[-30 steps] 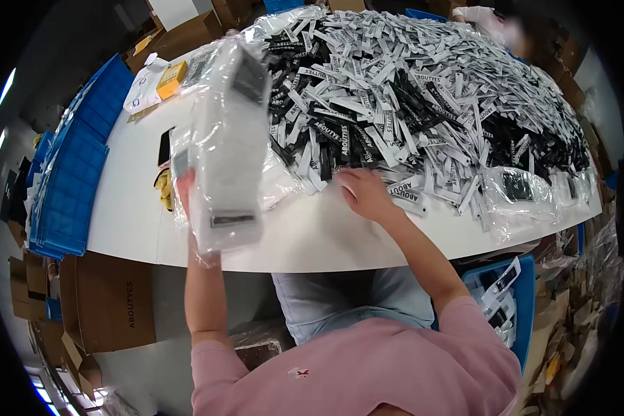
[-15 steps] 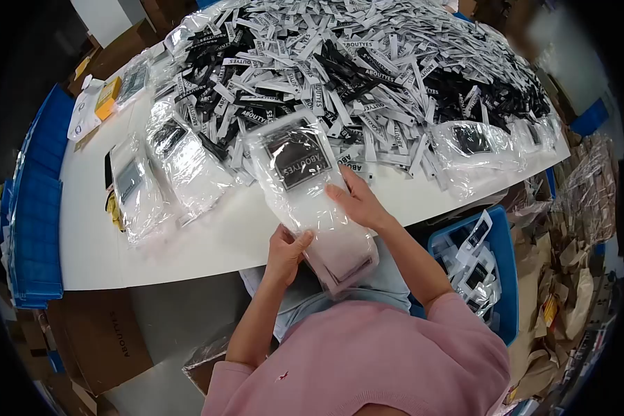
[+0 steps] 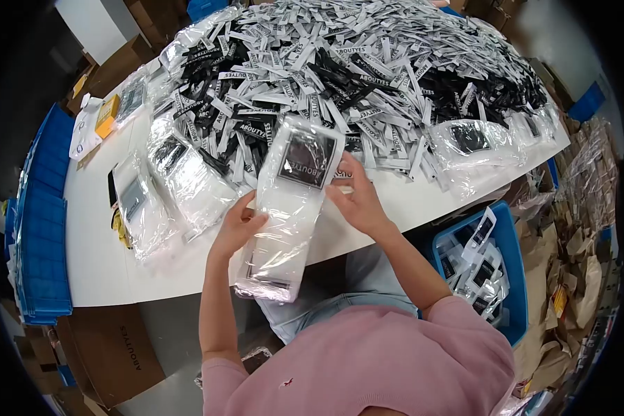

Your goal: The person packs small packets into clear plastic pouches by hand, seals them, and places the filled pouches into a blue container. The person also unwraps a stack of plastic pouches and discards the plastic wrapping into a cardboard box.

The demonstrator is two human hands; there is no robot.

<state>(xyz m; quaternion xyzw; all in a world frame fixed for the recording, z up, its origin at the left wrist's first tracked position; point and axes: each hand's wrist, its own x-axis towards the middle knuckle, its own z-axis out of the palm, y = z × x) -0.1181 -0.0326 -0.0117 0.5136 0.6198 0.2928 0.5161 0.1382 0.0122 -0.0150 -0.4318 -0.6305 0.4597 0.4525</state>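
Observation:
A stack of clear plastic bags (image 3: 288, 215) with a black printed panel reading ABOUTYES is tilted up over the table's front edge. My left hand (image 3: 237, 227) is closed on its left side, with the thumb across the front and the other fingers partly hidden behind. At the right edge, just below the black panel, my right hand (image 3: 359, 197) grips loosely with bent fingers. Beyond the stack spreads a big heap of small black and white ABOUTYES strips (image 3: 388, 90).
More bag stacks lie on the white table (image 3: 104, 256), including a left stack (image 3: 142, 201) and a right stack (image 3: 475, 149). A blue bin (image 3: 516, 291) holding small packets stands below right. Blue trays (image 3: 45, 229) line the left. Crumpled brown paper (image 3: 568, 277) lies right.
The stack has turned more upright and its lower end has swung left. My left hand has moved up and left along its side; my right hand has shifted slightly right, to the edge.

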